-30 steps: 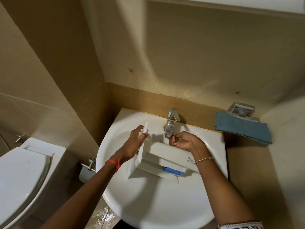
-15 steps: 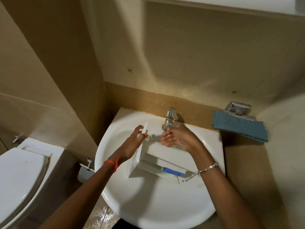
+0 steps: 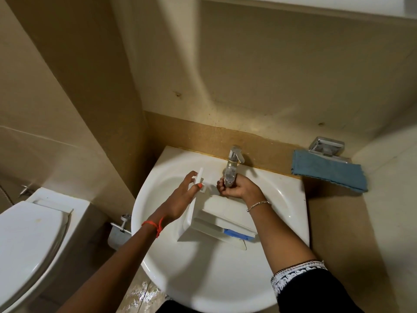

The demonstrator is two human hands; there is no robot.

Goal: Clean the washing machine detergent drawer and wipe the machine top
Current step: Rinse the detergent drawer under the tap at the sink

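Steadies drawer (image 3: 223, 213) on edge in sink (image 3: 158, 177), just below tap (image 3: 234, 154), probably so water can run through it. Pinches its far-left panel with left hand (image 3: 180, 199), thumb in front and fingers (image 3: 189, 177) behind. Curls right hand (image 3: 239, 188) round tap, likely to start or aim flow. Has cloth (image 3: 327, 172) draped at right, well apart.

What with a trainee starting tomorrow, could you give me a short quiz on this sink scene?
1. True or false: the detergent drawer lies in the sink.
2. Pick one: the right hand grips A) the tap spout, B) a sponge, C) the toilet lid.
3. Fill the gap: the cloth on the counter beside the sink is ____ in colour.

Key: 1 true; 2 A; 3 blue.
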